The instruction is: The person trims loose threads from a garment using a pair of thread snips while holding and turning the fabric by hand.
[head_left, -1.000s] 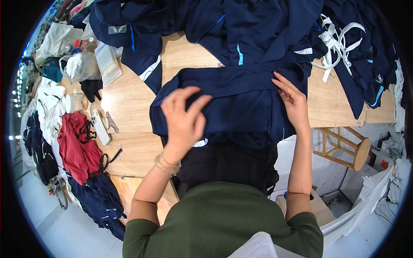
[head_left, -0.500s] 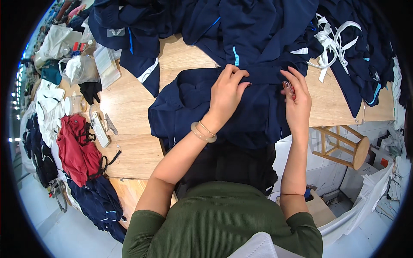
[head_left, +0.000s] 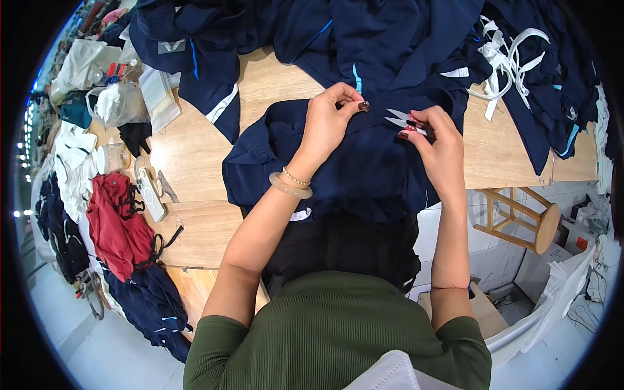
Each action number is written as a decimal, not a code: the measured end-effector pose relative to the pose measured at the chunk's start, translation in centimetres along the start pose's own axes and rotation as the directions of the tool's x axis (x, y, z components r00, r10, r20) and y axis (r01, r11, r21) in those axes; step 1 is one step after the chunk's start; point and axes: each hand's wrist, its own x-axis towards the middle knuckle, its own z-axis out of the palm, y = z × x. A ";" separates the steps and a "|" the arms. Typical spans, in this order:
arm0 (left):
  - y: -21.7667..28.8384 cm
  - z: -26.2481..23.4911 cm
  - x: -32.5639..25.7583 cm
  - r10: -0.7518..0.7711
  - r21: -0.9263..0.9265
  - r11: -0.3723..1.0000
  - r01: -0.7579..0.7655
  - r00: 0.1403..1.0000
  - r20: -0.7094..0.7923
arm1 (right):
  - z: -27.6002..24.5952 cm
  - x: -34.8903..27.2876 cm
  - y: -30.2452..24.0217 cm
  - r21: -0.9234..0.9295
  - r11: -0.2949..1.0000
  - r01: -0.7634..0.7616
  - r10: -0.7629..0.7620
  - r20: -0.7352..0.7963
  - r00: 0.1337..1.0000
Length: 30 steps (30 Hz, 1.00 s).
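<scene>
A navy garment [head_left: 364, 162] lies over the table's near edge in front of me. Above its waistband, my left hand [head_left: 325, 123] is closed in a pinch, thumb against fingers; whatever is between the fingertips is too small or dark to make out. My right hand [head_left: 442, 146] grips a pair of thread snips [head_left: 398, 119]. The two pointed blades are spread apart and aim left at the pinching fingertips, a short gap away, above the dark cloth.
More navy garments [head_left: 390, 45] are heaped across the far side. White drawstrings [head_left: 504, 65] lie on them at right. On the left are a red garment [head_left: 117, 224], a white phone-like device [head_left: 153, 198] and a plastic bag [head_left: 120, 104]. A wooden stool [head_left: 543, 227] stands at right.
The snips, earlier tucked inside my right hand, now point out with blades apart. My left hand has come off the waistband, shifting slightly left and up in a pinch.
</scene>
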 end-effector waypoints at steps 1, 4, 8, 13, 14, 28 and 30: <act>0.0 0.1 0.2 0.010 -0.024 1.000 -0.010 1.000 -0.001 | 0.1 0.3 -0.2 -0.102 0.992 0.077 -0.075 0.019 0.997; 0.0 0.2 0.4 -0.001 -0.150 0.989 -0.003 1.000 -0.027 | 0.6 1.2 0.2 -0.244 0.951 0.187 -0.176 0.068 0.982; 0.5 -0.2 -0.1 -0.062 -0.129 0.990 0.060 0.998 -0.012 | 0.7 1.6 1.5 -0.199 0.964 0.177 -0.162 0.088 0.983; 0.4 -0.4 -0.3 0.162 0.217 0.956 -0.199 0.971 0.176 | 0.9 1.5 2.9 -0.031 0.996 0.082 -0.078 0.106 0.991; 0.4 -0.4 -0.2 0.205 0.274 0.927 -0.256 0.958 0.203 | 0.9 1.5 2.9 -0.022 0.997 0.075 -0.072 0.113 0.991; 0.0 -0.4 0.5 0.083 0.230 0.966 -0.118 0.984 0.155 | 1.7 1.9 1.9 -0.183 0.946 0.268 -0.251 0.110 0.962; 0.0 -0.4 0.5 0.096 0.252 0.958 -0.133 0.984 0.153 | 1.8 1.9 2.0 -0.226 0.925 0.307 -0.288 0.114 0.951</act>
